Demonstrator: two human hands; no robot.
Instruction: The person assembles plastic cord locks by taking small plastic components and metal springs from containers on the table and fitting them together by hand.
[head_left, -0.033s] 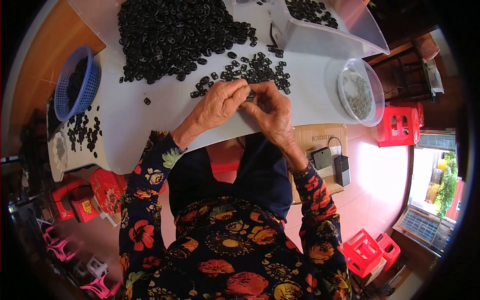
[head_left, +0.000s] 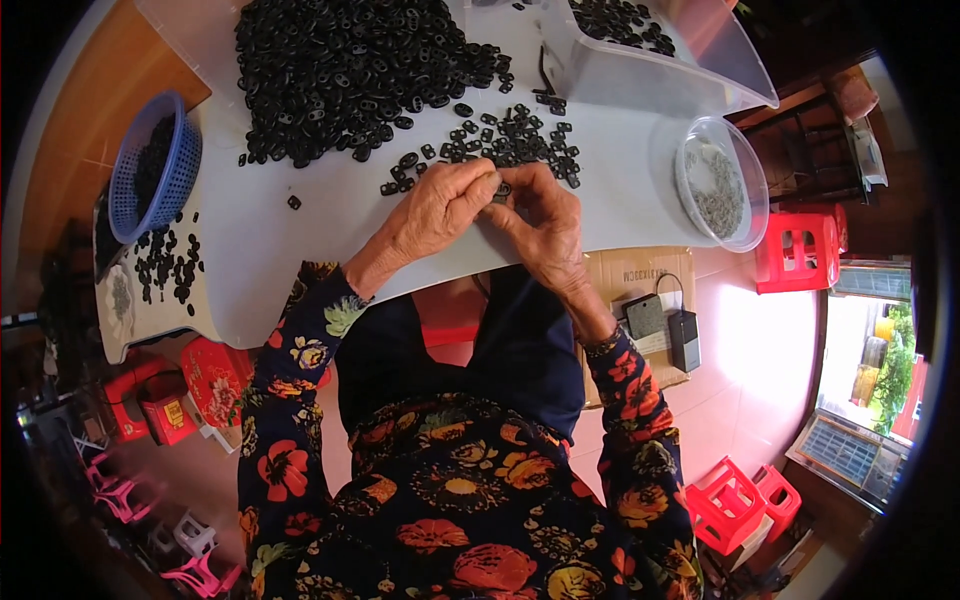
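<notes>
Above the near edge of the table, my two hands meet. My right hand (head_left: 548, 220) pinches a small black oval plastic piece (head_left: 503, 190) between thumb and fingers. Curled closed against it is my left hand (head_left: 440, 205), its fingertips at the piece; whatever it grips is hidden behind the fingers. Just beyond the hands lies a loose cluster of small black two-holed pieces (head_left: 520, 135). A much larger heap of black oval pieces (head_left: 340, 75) rises behind it, at the far left.
A clear round tub (head_left: 757, 215) with small pale bits stands at the right. Behind it is a clear plastic bin (head_left: 650, 80) with black pieces. A blue basket (head_left: 185, 165) sits at the left. Red stools (head_left: 800, 250) and a cardboard sheet (head_left: 610, 275) lie beyond the table (head_left: 255, 270).
</notes>
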